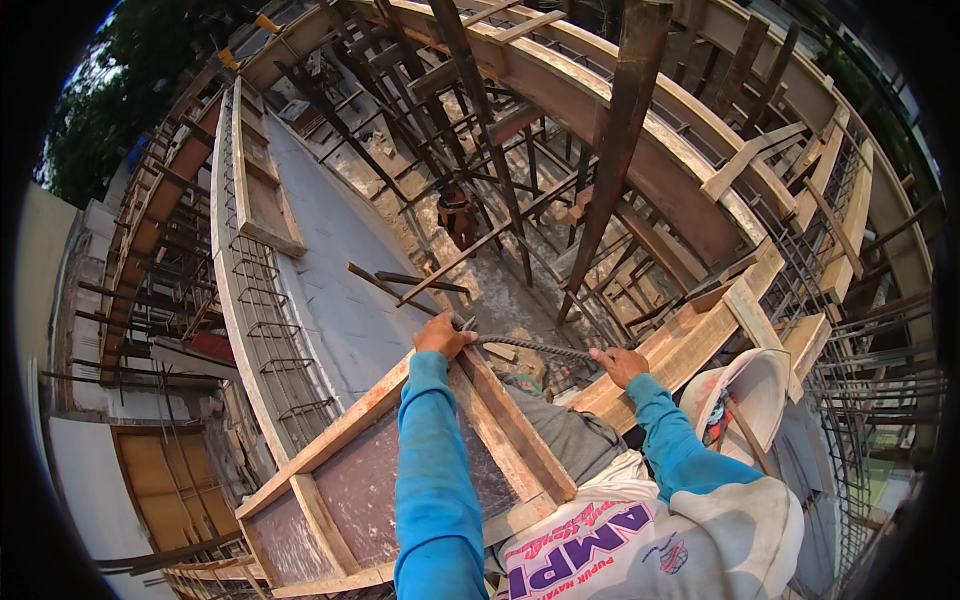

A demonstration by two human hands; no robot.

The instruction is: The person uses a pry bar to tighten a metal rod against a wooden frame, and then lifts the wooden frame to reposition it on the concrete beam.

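Observation:
A short, slightly bent ribbed steel bar (540, 348) spans the gap between my two hands. At its left end my left hand (441, 336) is closed around it, just above the top corner of a wooden formwork panel (350, 505). The panel has a dark face and timber battens, and my left forearm crosses it. My right hand (622, 367) grips the bar's other end, near a timber beam form (690, 345). Beside my right forearm hangs a pale bucket (765, 385) with a wooden handle and other items inside, hard to make out.
On the left, a beam form holds a steel reinforcement cage (272, 330) beside a grey sloping wall (335, 260). Dark timber posts (620, 130) and braces rise around a deep drop. Far below, another person (458, 215) stands among the props. More rebar (880, 370) crosses the right side.

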